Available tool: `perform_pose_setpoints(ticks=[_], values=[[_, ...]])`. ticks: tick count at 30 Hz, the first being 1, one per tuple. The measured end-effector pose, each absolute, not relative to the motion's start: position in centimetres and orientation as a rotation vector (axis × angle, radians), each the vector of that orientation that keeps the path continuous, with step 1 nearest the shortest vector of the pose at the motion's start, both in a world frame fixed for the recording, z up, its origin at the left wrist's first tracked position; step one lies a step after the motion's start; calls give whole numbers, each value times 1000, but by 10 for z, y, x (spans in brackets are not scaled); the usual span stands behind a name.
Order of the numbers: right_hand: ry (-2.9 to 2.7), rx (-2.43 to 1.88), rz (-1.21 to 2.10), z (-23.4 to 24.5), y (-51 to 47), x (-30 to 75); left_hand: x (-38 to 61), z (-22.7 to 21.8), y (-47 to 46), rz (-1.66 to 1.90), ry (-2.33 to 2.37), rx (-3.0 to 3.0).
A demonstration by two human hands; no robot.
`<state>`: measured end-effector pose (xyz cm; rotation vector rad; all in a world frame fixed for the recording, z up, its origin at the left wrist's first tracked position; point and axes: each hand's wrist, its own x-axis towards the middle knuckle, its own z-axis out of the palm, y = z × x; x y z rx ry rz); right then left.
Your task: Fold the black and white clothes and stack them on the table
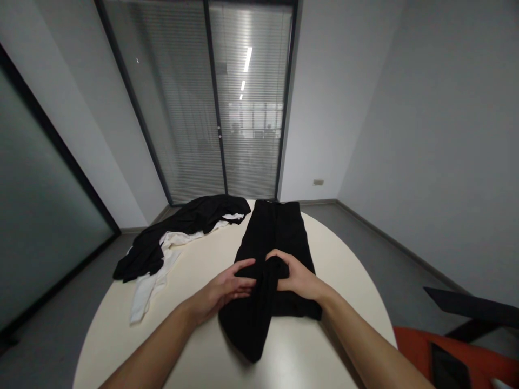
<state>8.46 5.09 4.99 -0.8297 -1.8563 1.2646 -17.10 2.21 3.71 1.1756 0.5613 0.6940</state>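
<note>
A pair of black trousers [279, 232] lies lengthwise down the middle of the round cream table [203, 254], waistband at the far edge. A bunched fold of the black cloth rises between my two hands near the trousers' lower half. My left hand [229, 286] rests on the fold's left side, fingers extended onto the fabric. My right hand [295, 275] curls over the top of the fold from the right and grips it. A loose end of the trousers hangs toward me at the near side.
A heap of black and white clothes [174, 237] lies at the table's left and far-left edge. An orange chair [446, 356] with a dark armrest stands at the lower right. Glass doors with blinds fill the far wall.
</note>
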Motion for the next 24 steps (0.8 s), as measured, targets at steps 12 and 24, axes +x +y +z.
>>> perform_pose_setpoints(ticks=[12,24], values=[[-1123,-1204,1369,32,85,114,-165,11,39,948,1214,1796],[-1147,-1244,1182,22,115,140,-157,-10,78,1174,1297,1487]])
